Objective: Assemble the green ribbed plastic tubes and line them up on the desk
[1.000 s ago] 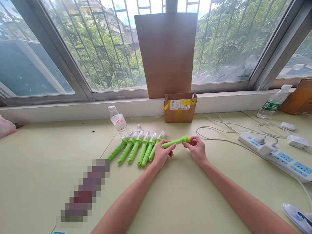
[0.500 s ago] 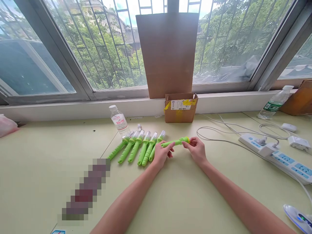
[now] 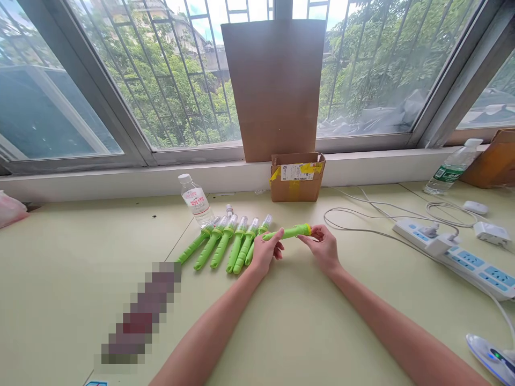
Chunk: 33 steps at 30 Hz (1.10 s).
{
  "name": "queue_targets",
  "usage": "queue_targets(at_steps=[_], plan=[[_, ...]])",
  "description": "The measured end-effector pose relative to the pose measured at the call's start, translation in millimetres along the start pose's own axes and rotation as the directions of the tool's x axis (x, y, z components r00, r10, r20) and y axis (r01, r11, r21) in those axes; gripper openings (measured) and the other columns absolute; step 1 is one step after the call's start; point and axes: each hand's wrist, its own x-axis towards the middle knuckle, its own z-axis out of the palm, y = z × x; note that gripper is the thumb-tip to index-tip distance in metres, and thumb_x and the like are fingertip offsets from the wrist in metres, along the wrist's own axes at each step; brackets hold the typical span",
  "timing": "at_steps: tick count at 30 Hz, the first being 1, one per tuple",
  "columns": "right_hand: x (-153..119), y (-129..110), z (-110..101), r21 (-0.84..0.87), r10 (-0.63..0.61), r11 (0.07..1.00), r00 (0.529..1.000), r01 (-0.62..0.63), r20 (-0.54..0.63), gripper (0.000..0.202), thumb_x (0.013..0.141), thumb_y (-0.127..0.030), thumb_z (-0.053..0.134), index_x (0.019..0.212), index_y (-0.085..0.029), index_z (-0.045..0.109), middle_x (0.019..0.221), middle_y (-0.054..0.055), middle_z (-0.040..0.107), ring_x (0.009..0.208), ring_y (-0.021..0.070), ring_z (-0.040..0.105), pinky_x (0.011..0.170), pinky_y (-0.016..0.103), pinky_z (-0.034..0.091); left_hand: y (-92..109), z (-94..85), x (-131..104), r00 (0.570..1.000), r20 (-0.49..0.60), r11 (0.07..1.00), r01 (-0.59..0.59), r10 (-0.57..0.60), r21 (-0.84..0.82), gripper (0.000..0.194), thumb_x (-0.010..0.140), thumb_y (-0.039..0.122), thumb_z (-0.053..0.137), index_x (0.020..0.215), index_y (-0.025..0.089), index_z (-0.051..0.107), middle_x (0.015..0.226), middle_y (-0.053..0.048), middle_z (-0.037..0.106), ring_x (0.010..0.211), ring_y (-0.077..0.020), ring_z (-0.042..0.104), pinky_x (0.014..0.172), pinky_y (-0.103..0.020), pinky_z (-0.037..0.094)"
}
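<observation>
A green stick-shaped tool is held between both hands just above the table, lying roughly level, its yellow-ringed end to the right. The left hand is wrapped around the handle end, fingers curled shut on it, thumb on top. The right hand is closed on the yellow-ringed tip, pinched between thumb and fingertips. Judged from that split grip, the body is steadied by one hand while the end is worked by the other.

Six more green tools are laid side by side just left of the left hand, clear caps all pointing toward the window, handles fanned toward the viewer. The row looks like sorted stock kept within reach. One small loose clear cap stands behind the row. A water bottle stands just behind the row's left end. A small cardboard box, flaps open, is set against the sill, with a brown paper bag upright behind it against the window.

To the right, well apart from the hands: a power strip with white cables, a second bottle lying on its side.

Hard to make out:
- whether the held tool has a clear cap; the tip is covered by the right fingers
- the contents of the box
- a pixelated patch lower left
- a device at the lower right corner, cut off by the frame edge
- a pink item at the far left, cut off
</observation>
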Motion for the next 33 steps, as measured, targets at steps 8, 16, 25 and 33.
queue_targets(at_steps=[8,16,25,33], plan=[[0.6,-2.3,0.5,-0.002,0.024,1.0,0.999,-0.024,-0.041,0.045,0.057,-0.049,0.08,0.076,-0.02,0.051,0.079,0.003,0.066,0.067,0.0195,0.064,0.056,0.036,0.058,-3.1,2.8,-1.1,0.997,-0.01,0.995,-0.074,0.074,-0.063,0.044,0.063,0.051,0.073,0.084,0.017,0.053,0.065,0.001,0.062,0.041,-0.0085,0.051,0.039,-0.02,0.038],[3.2,1.3,-1.5,0.0,0.092,0.996,0.996,-0.092,-0.008,0.048,0.057,-0.051,0.079,0.078,-0.02,0.049,0.073,0.002,0.062,0.065,0.0179,0.062,0.048,0.03,0.057,-3.0,0.3,-0.3,0.994,-0.024,0.994,-0.106,0.105,-0.023,0.035,0.06,0.041,0.077,0.071,0.015,0.057,0.055,0.001,0.059,0.041,-0.008,0.049,0.043,-0.021,0.037],[1.0,0.6,0.4,-0.002,0.082,0.997,0.995,-0.082,0.057,0.05,0.055,-0.051,0.08,0.08,-0.021,0.049,0.081,0.001,0.059,0.07,0.0174,0.06,0.048,0.03,0.058,-3.1,-2.5,2.8,0.998,-0.057,0.998,0.001,-0.005,-0.067,0.037,0.06,0.045,0.075,0.064,0.015,0.053,0.055,-0.003,0.062,0.039,-0.0099,0.051,0.04,-0.022,0.036],[-1.0,-4.8,0.7,0.003,0.076,0.997,0.996,-0.076,0.038,0.046,0.058,-0.05,0.078,0.076,-0.02,0.049,0.097,0.007,0.064,0.071,0.0181,0.064,0.057,0.036,0.06,0.1,-3.1,2.5,0.998,-0.036,0.994,0.053,-0.056,-0.094,0.04,0.059,0.046,0.076,0.065,0.015,0.052,0.057,-0.002,0.061,0.039,-0.0091,0.051,0.04,-0.022,0.036]])
